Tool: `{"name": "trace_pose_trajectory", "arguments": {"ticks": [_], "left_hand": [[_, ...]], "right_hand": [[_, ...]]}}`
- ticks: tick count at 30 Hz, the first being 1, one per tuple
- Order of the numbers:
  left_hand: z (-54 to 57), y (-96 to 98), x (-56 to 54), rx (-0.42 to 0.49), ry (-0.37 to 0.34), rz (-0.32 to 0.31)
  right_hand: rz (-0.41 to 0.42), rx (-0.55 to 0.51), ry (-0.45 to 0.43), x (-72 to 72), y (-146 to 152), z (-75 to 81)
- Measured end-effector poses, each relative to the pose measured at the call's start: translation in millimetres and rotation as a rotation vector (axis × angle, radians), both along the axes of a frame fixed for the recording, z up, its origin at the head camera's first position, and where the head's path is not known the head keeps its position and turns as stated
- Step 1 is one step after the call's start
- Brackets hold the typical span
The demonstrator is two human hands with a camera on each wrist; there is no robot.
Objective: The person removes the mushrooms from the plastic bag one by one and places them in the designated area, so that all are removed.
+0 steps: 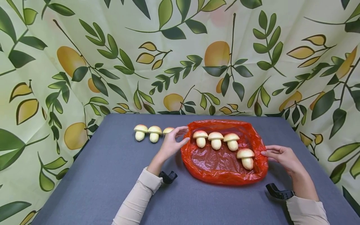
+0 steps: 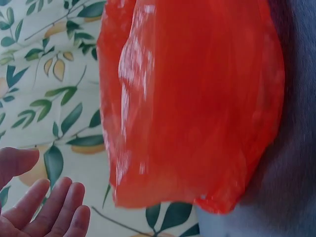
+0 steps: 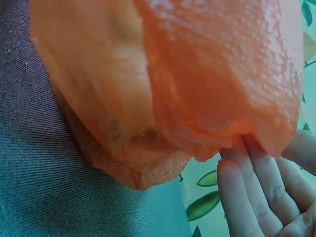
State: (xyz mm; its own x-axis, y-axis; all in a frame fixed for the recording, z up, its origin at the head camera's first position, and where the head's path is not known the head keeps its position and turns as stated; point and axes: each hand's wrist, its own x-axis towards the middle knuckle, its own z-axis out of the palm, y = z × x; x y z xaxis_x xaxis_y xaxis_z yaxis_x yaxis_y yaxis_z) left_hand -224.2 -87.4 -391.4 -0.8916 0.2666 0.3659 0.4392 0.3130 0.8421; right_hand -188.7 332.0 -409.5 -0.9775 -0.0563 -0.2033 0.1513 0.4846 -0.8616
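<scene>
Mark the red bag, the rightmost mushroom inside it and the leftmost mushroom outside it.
Red bag (image 1: 220, 178): head view, on its near wall.
Rightmost mushroom inside (image 1: 246, 157): head view, where cap meets stem.
Leftmost mushroom outside (image 1: 140, 132): head view, where cap meets stem.

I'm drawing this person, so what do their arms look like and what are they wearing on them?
The left sleeve and right sleeve are plain cream. A curved black piece sits at each wrist, left and right; small dots mark the right one. The left grip and right grip wear no gloves.
</scene>
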Motion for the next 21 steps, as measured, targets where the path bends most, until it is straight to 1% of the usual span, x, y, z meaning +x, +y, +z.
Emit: {"name": "trace_pose_trajectory", "arguments": {"ticks": [7, 10, 13, 15, 21], "left_hand": [[-0.1, 17.1, 5.1, -0.017, -0.022, -0.054], [0.0, 23.8, 7.1, -0.018, -0.015, -0.083], [-0.9, 29.4, 8.5, -0.027, 0.001, -0.103], [-1.3, 32.9, 10.1, -0.027, -0.001, -0.115], [-5.9, 43.8, 11.6, -0.043, 0.007, -0.159]], "right_hand": [[0.005, -0.019, 0.0, -0.1, 0, -0.7], [0.006, -0.026, 0.0, -0.4, 0, -0.8], [0.006, -0.029, 0.0, -0.7, 1, -0.9], [0.006, -0.033, 0.0, -0.9, 1, -0.9], [0.01, -0.047, 0.007, -0.7, 1, -0.8]]}}
